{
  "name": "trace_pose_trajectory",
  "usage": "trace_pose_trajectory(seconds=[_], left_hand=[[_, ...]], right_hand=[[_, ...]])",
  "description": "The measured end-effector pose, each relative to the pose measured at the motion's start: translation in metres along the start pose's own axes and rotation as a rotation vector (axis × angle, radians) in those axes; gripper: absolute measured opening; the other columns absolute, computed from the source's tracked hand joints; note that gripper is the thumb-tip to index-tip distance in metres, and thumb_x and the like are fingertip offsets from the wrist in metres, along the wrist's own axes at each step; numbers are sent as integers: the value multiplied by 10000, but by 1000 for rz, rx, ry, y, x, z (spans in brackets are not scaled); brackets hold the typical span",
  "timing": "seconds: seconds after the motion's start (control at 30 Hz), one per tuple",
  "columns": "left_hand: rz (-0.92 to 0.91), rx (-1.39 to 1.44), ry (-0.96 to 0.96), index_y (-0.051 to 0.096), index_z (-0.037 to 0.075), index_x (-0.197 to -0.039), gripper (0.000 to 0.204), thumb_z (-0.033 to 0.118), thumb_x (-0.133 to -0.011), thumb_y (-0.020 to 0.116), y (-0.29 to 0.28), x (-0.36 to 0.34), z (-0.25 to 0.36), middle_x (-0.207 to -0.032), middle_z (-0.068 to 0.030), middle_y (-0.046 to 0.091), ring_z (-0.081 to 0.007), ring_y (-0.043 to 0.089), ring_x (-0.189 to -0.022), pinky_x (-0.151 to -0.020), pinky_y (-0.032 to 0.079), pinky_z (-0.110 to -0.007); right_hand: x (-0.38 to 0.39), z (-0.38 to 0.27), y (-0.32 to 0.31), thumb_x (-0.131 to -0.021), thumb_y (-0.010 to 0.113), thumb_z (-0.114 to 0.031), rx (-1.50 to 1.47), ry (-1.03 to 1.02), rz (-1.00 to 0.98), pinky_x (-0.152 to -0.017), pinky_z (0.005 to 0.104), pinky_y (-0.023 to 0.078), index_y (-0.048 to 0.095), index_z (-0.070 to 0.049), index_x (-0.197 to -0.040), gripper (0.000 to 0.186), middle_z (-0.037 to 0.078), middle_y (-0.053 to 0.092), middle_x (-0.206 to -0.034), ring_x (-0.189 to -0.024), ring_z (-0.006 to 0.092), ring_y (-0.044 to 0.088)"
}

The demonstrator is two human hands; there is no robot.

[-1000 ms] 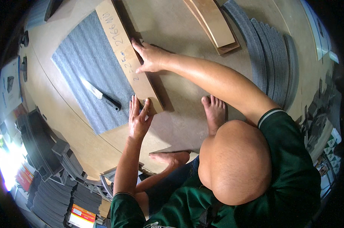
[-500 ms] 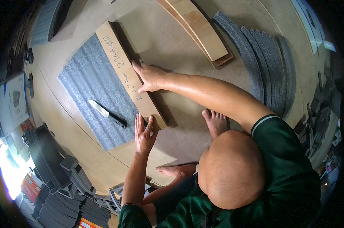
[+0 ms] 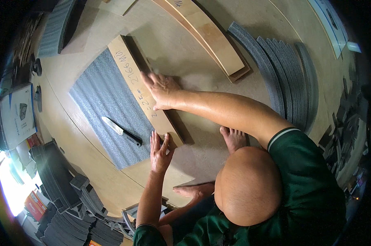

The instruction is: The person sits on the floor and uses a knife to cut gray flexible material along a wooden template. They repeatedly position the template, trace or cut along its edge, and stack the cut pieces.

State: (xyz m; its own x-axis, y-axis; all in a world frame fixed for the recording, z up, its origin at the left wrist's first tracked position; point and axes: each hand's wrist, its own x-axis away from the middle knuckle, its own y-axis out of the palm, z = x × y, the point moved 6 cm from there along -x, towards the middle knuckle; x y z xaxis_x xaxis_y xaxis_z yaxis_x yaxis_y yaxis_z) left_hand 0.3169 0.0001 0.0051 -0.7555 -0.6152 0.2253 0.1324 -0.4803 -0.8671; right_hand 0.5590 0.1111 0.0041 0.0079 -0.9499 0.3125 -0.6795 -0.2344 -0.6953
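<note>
A long wooden board [image 3: 130, 78] with handwriting on its top lies slantwise over the right edge of a grey foam sheet [image 3: 97, 88]. My left hand [image 3: 161, 156] lies at the board's near end, fingers stretched flat over foam and wood. Against the board's right side, about its middle, rests my right hand [image 3: 165, 90]; its fingers are apart and reach the top edge. Neither hand is wrapped round anything. A knife [image 3: 122, 131] with a black handle and pale blade lies on the foam, left of the board, touched by neither hand.
Curved wooden pieces [image 3: 212, 35] lie at the far middle. Right of them, curved grey foam strips [image 3: 290, 78] stand in a row. My bare foot [image 3: 234, 138] and bent knee [image 3: 249, 186] are close by. Dark foam pieces [image 3: 56, 176] are piled at left.
The whole view has shifted slightly, so the board and foam appear lower and further right. My right hand has moved a little further onto the board's edge; my left hand stays at the near end.
</note>
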Motion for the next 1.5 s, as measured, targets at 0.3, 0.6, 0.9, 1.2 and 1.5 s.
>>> trace_pose_trajectory(seconds=[0.3, 0.6, 0.9, 1.2, 1.5], left_hand=[[4, 3, 53, 630, 84, -1458, 780, 64, -720, 881, -1, 0, 1, -1597, -343, 417, -529, 384, -1499, -1248, 350, -563], [19, 5, 29, 623, 112, -1471, 788, 67, -725, 874, -1, 0, 4, -1577, -342, 437, -527, 396, -1491, -1253, 343, -569], [42, 52, 34, 623, 106, -1464, 728, 66, -772, 842, -4, 0, 6, -1585, -342, 428, -555, 399, -1475, -1242, 346, -574], [50, 60, 36, 630, 143, -1468, 728, 70, -777, 847, -3, 4, 3, -1621, -314, 399, -533, 409, -1479, -1238, 353, -563], [111, 113, -46, 635, 145, -1457, 742, 159, -761, 890, -24, 8, 5, -1557, -242, 501, -462, 490, -1420, -1182, 413, -526]], right_hand=[[-35, -41, 3, -685, 927, -526, 648, -172, -121, -1324, 606, 15, 290, -13, -1658, 1271, 180, 259, -1736, -1612, 347, 216], [-27, -49, -5, -593, 939, -647, 805, -198, -238, -1309, 634, -4, 238, 31, -1661, 1446, 235, 245, -1732, -1617, 385, 198], [-16, -71, -9, -568, 923, -702, 974, -187, -354, -1283, 685, -27, 166, 96, -1651, 1544, 289, 239, -1719, -1613, 434, 192], [-15, -74, -8, -522, 963, -661, 965, -159, -329, -1292, 665, -18, 182, 95, -1647, 1564, 285, 261, -1710, -1611, 420, 210], [-17, -65, -7, -503, 992, -601, 858, -107, -263, -1296, 660, -14, 173, 78, -1655, 1569, 260, 240, -1725, -1618, 400, 199]])
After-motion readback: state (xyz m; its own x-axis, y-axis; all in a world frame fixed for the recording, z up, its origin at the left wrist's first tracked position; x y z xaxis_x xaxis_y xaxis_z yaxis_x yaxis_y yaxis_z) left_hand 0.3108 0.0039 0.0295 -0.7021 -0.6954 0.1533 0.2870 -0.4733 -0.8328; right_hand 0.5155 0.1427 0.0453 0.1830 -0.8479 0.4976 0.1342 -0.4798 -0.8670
